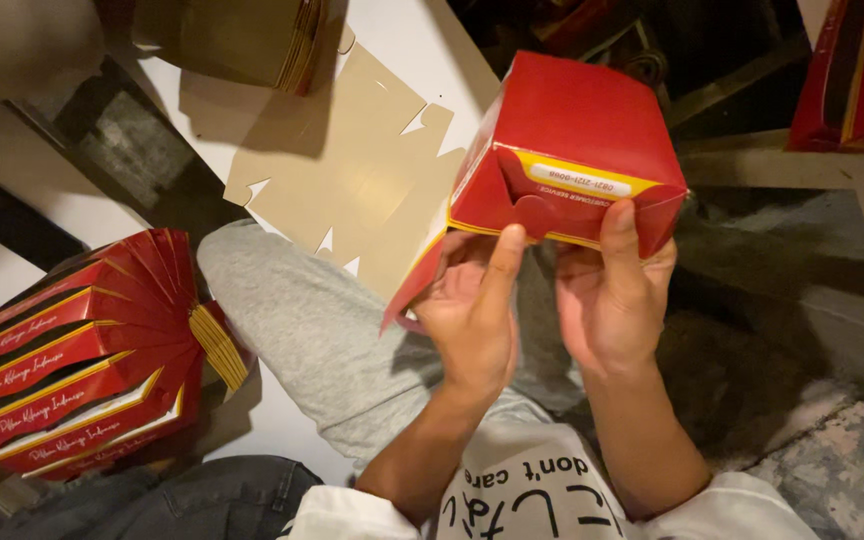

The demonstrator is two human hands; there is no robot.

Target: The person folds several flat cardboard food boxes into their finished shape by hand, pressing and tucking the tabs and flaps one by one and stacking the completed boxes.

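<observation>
A red cardboard box (pixel 572 130) with yellow trim is held up in front of me, its bottom flaps facing me. My left hand (pixel 472 310) grips its lower left, the thumb pressing on a red flap. My right hand (pixel 612 290) holds the lower right edge, the thumb laid over the flap near a white label strip. One loose red flap hangs down to the left of my left hand.
A stack of folded red boxes (pixel 82 350) fans out at the lower left. A flat tan die-cut cardboard blank (pixel 352 170) lies on the white floor ahead, with a tan stack (pixel 242 40) behind it. My grey-trousered knee (pixel 302 320) is below.
</observation>
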